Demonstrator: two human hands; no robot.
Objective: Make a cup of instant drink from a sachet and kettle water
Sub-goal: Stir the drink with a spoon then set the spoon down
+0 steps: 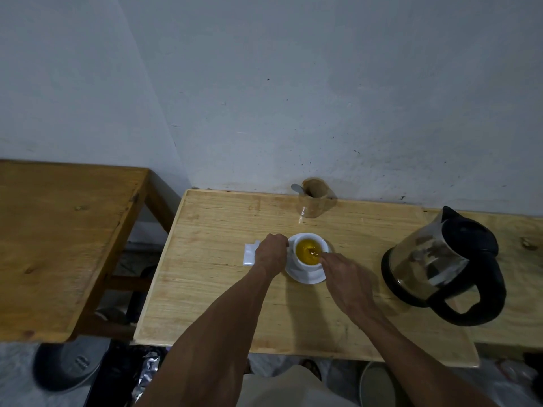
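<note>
A white cup (311,254) is seen on a white saucer (307,276) near the middle of a pale wooden table (211,289), and it is filled with a yellow-amber drink (307,251). The left hand (271,254) is closed against the cup's left side, where the handle is presumably gripped, though the handle itself is hidden by the fingers. The right hand (346,277) is held over the cup's near right rim with fingers pinched together; something small, possibly a spoon, seems to be dipped into the liquid, but it is too blurred to be told. A white sachet (250,254) is laid flat just left of the left hand. A glass kettle (440,265) with black lid and handle is stood well to the right. A wooden holder (316,201) with a spoon handle (297,188) in it is placed at the far edge by the wall (293,83).
</note>
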